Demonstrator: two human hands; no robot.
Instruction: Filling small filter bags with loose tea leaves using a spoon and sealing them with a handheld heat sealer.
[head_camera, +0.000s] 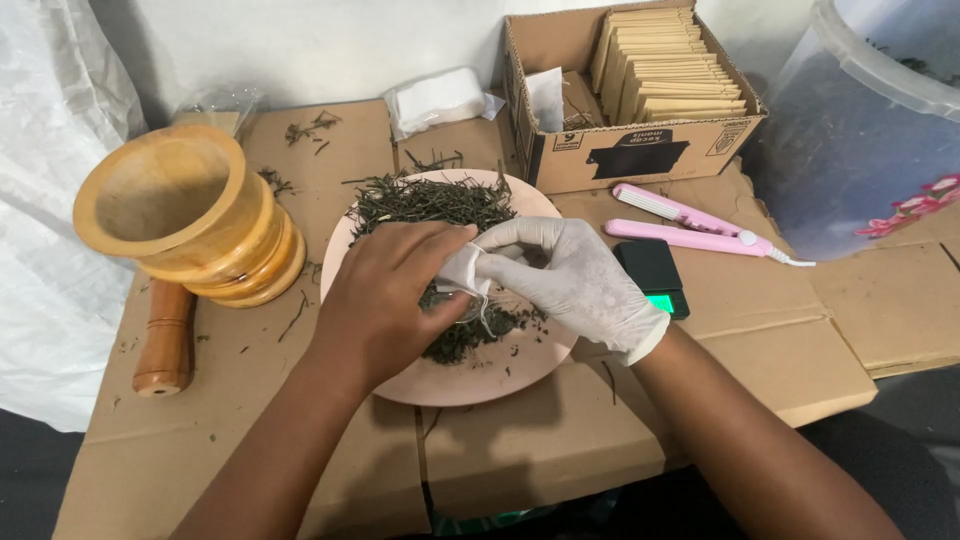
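Observation:
A pink plate (470, 380) holds a heap of dark dried leaves (430, 203) at the middle of a cardboard-covered table. Over the plate, my bare left hand (385, 300) pinches one side of a small white fabric pouch (463, 272). My right hand (580, 285), in a white glove, holds the pouch's other side with its fingers at the opening. The pouch hangs just above the leaves, its lower part hidden by my left thumb.
A wooden mortar (190, 215) and pestle (165, 340) stand at the left. At the back sit a stack of white pouches (435, 100) and a cardboard box of brown envelopes (665, 65). A pink sealer (690, 225), a small black scale (652, 275) and a large plastic tub (870, 130) are right.

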